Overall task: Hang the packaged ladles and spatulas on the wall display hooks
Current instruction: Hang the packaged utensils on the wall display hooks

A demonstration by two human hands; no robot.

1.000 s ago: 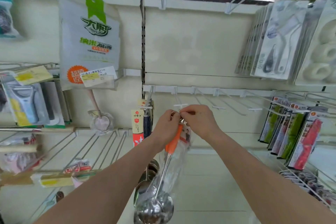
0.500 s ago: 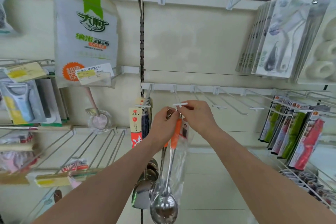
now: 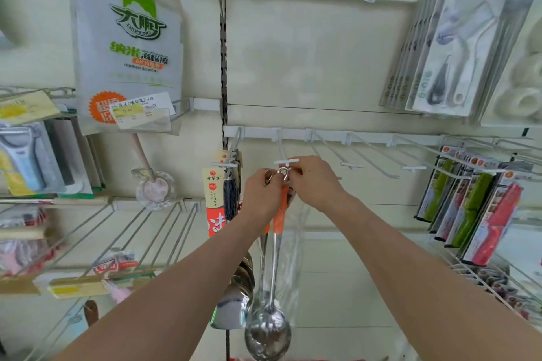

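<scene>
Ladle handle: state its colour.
The ladle handle is orange, shown best in the head view.

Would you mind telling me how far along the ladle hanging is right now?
Done: packaged utensils already hang on the leftmost hook. In hand: the left hand and right hand pinch the top of an orange-handled ladle at the tip of the next hook; its ring does not look threaded yet. Left: the hooks to the right are bare.

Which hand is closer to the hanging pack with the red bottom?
Left. The left hand is just right of the red-bottomed pack; the right hand is farther right, beyond the orange-handled ladle.
</scene>
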